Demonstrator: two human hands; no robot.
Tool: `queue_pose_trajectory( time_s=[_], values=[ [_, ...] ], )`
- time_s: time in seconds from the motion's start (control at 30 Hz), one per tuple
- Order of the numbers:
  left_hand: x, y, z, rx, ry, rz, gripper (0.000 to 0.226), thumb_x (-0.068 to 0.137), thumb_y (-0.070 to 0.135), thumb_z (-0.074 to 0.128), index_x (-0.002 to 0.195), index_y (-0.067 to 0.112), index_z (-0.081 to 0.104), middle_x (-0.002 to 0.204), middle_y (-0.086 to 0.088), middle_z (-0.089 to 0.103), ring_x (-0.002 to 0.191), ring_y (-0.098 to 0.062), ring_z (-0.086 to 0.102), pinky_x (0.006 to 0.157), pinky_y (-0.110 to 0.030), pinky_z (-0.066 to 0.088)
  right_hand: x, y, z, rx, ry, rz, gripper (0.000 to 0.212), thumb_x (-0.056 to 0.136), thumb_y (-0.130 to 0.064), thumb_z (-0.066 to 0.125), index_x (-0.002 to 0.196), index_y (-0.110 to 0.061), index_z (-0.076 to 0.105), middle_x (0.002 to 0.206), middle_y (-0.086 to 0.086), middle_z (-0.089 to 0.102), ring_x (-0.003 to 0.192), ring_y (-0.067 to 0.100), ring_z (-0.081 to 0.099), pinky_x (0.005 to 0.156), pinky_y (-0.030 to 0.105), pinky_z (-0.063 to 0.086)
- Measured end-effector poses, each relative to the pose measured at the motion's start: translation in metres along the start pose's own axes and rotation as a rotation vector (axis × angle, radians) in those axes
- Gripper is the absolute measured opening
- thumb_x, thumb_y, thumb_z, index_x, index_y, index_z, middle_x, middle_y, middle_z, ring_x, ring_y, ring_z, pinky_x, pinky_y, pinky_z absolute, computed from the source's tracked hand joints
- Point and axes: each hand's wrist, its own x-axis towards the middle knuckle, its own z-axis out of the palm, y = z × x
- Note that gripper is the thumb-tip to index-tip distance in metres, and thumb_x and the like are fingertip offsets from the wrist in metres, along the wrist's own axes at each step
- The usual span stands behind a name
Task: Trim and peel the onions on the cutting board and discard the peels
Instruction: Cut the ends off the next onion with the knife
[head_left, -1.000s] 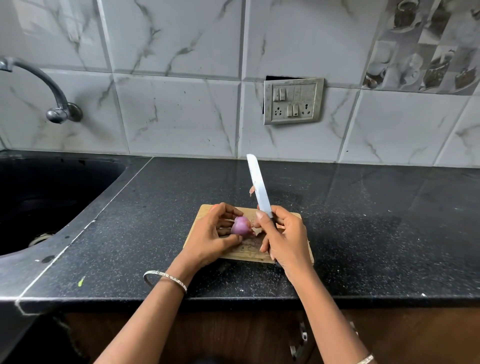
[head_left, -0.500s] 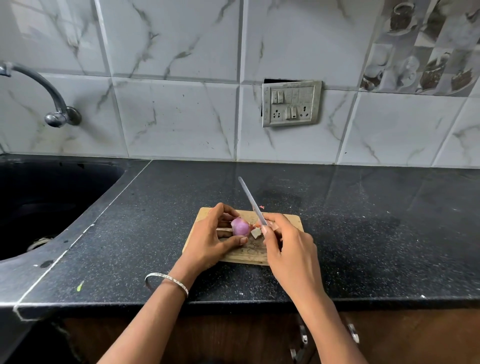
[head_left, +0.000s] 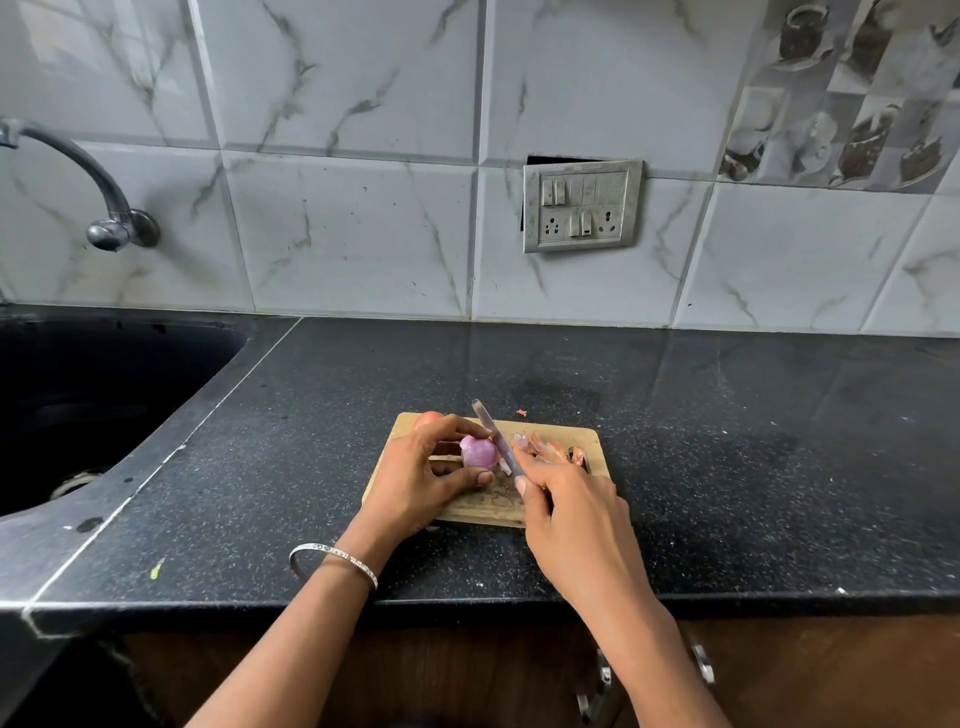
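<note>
Black stone formed the sink (head_left: 78, 395) at far left, its basin cut off by the frame edge. A metal tap (head_left: 104, 208) was mounted on the marble-patterned wall above it, the spout's tip likewise cropped. A small green speck (head_left: 156, 570) was seen on the dark speckled countertop (head_left: 727, 467) near its front edge. A silver bangle (head_left: 332, 558) was worn on the left wrist. The left hand (head_left: 415, 478) was curled around a peeled purple onion (head_left: 479, 451), gripped between thumb and fingers over the left half of the wooden cutting board (head_left: 478, 509); whether it touched the wood could not be told. A second, orange-skinned onion (head_left: 428, 417) was largely hidden behind the left fingers at the board's far left corner. The blurred blade of the knife (head_left: 496, 436) was laid against the right side of the held onion. Its handle was concealed inside the right hand (head_left: 576, 509), whose fingers were clenched round it. Pale peels (head_left: 550, 449) were heaped on the board, partly covered by that hand. A reddish scrap (head_left: 521, 413) lay on the countertop just beyond the board. A grey switch plate (head_left: 582, 205) was fitted slightly askew on the wall; any marking on it was too small to read. Printed cups on the decorative tiles (head_left: 857, 114) at upper right were blurred and cropped.
</note>
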Motion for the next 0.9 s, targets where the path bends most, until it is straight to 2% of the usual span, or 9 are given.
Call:
queue_pose_trajectory(
  time_s=[0.17, 0.3, 0.4, 0.53, 0.67, 0.77, 0.9],
  values=[
    [0.000, 0.004, -0.001, 0.048, 0.021, 0.009, 0.041, 0.067, 0.018, 0.093, 0.096, 0.036, 0.070, 0.105, 0.005, 0.069, 0.094, 0.002, 0.069, 0.083, -0.012, 0.053, 0.001, -0.003, -0.002, -0.026, -0.023, -0.004, 0.031, 0.105, -0.029, 0.045, 0.133, -0.030, 0.059, 0.131, -0.006, 0.066, 0.123, 0.027, 0.058, 0.089, 0.041, 0.052],
    [0.001, 0.004, -0.001, 0.071, 0.035, -0.001, 0.041, 0.064, 0.019, 0.094, 0.097, 0.031, 0.073, 0.101, 0.007, 0.072, 0.090, 0.005, 0.068, 0.079, -0.004, 0.047, 0.007, -0.005, 0.004, -0.069, -0.021, -0.031, 0.040, 0.104, -0.025, 0.044, 0.141, -0.036, 0.053, 0.136, -0.009, 0.063, 0.119, 0.025, 0.061, 0.089, 0.038, 0.052],
    [0.002, 0.001, -0.001, 0.081, 0.033, -0.003, 0.043, 0.063, 0.021, 0.094, 0.099, 0.034, 0.074, 0.100, 0.008, 0.073, 0.090, 0.004, 0.069, 0.080, -0.005, 0.047, 0.015, -0.010, 0.013, -0.116, -0.021, -0.024, 0.040, 0.104, -0.018, 0.043, 0.140, -0.031, 0.054, 0.135, -0.005, 0.062, 0.123, 0.025, 0.058, 0.098, 0.039, 0.049],
    [0.003, 0.000, 0.001, 0.078, 0.046, -0.012, 0.045, 0.062, 0.021, 0.095, 0.102, 0.031, 0.076, 0.100, 0.010, 0.073, 0.090, 0.004, 0.070, 0.081, -0.005, 0.046, 0.029, -0.015, 0.022, -0.147, 0.018, -0.041, 0.026, 0.103, -0.016, 0.043, 0.119, -0.026, 0.060, 0.112, -0.001, 0.067, 0.108, 0.024, 0.062, 0.087, 0.039, 0.049],
    [0.004, 0.000, 0.003, 0.077, 0.084, -0.012, 0.046, 0.057, 0.019, 0.097, 0.093, 0.035, 0.075, 0.099, 0.012, 0.074, 0.087, 0.004, 0.070, 0.080, -0.007, 0.048, 0.022, -0.013, 0.021, -0.148, 0.012, -0.046, 0.035, 0.102, -0.016, 0.044, 0.132, -0.030, 0.055, 0.126, -0.002, 0.065, 0.119, 0.023, 0.059, 0.095, 0.039, 0.049],
    [0.004, -0.001, 0.003, 0.076, 0.080, -0.005, 0.046, 0.056, 0.022, 0.097, 0.091, 0.039, 0.074, 0.100, 0.013, 0.074, 0.088, 0.002, 0.070, 0.083, -0.014, 0.052, 0.001, -0.010, 0.018, -0.156, 0.019, -0.044, 0.046, 0.103, -0.017, 0.046, 0.146, -0.031, 0.046, 0.127, 0.001, 0.065, 0.116, 0.026, 0.060, 0.089, 0.037, 0.051],
    [0.004, -0.002, 0.003, 0.057, 0.069, -0.019, 0.043, 0.057, 0.019, 0.097, 0.095, 0.026, 0.078, 0.100, 0.015, 0.074, 0.091, 0.003, 0.071, 0.090, -0.021, 0.055, 0.008, -0.011, 0.018, -0.140, 0.032, -0.023, 0.043, 0.101, -0.014, 0.047, 0.142, -0.029, 0.051, 0.127, 0.002, 0.065, 0.118, 0.026, 0.060, 0.091, 0.038, 0.051]
  ],
)
